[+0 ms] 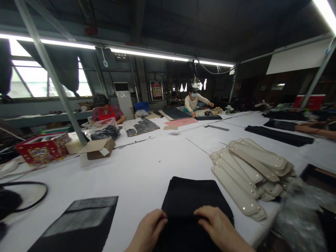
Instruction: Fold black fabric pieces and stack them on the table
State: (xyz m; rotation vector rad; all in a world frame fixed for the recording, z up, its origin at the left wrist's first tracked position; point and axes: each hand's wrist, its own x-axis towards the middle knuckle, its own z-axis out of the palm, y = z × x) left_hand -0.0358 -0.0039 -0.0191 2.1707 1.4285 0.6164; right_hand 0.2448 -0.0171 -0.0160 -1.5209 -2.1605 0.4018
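Observation:
A neat stack of black fabric pieces [193, 194] lies in front of me at the near edge of the white table. My left hand [151, 225] is at the stack's left side, thumb and forefinger closed on the fabric's edge. Over the right part of the stack, my right hand [216, 224] has its thumb and fingers drawn together on a fold of black fabric. How many layers either hand grips is hidden. To the left, apart from both hands, lies a black sheet [81, 220] with a greyish, shiny band across it.
Beige strap-like pieces with metal studs [244, 171] are piled at right, beside clear plastic [304, 210]. A cardboard box [98, 149], a red patterned box [43, 148] and a metal post [52, 73] stand left. Two people work across the table; another person's arms [315, 129] reach in at right.

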